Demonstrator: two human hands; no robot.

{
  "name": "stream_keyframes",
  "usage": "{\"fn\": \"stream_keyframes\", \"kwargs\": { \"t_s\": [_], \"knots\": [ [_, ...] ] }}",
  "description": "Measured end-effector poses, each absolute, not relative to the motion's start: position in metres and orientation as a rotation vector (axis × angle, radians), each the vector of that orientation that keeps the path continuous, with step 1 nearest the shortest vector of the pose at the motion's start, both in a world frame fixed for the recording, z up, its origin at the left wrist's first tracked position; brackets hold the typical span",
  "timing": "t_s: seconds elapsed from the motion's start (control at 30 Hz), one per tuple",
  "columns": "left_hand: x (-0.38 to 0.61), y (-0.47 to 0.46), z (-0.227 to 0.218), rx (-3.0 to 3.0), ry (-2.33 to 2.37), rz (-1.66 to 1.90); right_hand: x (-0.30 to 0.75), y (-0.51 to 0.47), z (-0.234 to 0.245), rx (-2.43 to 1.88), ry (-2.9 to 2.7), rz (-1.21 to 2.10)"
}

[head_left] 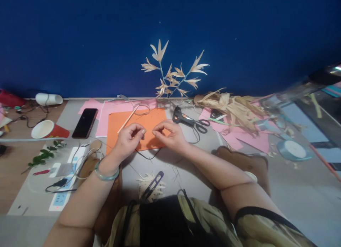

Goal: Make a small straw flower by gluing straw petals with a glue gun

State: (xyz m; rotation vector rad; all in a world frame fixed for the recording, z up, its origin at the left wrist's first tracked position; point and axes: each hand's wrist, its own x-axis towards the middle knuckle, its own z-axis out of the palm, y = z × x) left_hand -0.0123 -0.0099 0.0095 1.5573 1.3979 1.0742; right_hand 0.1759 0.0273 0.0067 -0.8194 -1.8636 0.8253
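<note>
My left hand [131, 138] and right hand [172, 135] face each other over the orange sheet [151, 123], thumbs and fingertips drawn close; can't tell if they pinch anything thin. Pale stick [128, 119] slants across the sheet just beside my left hand. 2 tools, glue gun [183, 119] and scissors [196, 125], sit near my right.

My orange sheet [149, 118] looks like matt, smooth paper | on the sheet, stick [128, 120]: bare wood | left of it, phone [84, 123]: glossy, glass-like face | behind it, flowers [159, 54]: dry, papery | right of it, glue gun [183, 119]: matt black plastic | farther right, husks [229, 105]: rough, fibrous | nearer me, my bangle [105, 177]: smooth, polished
</note>
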Motion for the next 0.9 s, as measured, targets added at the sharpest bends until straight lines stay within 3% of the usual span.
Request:
{"fn": "stream_keyframes", "kwargs": {
  "t_s": [0.53,0.9],
  "knots": [
    [-0.0086,-0.0134,0.0120,1.757,1.449,1.107,0.1739,0.0280,-0.0012,-0.674,-1.957,0.736],
    [-0.0132,-0.0110,0.0107,1.570,1.294,1.112,0.1738,0.0274,-0.0004,-0.763,-1.907,0.756]
  ]
}}
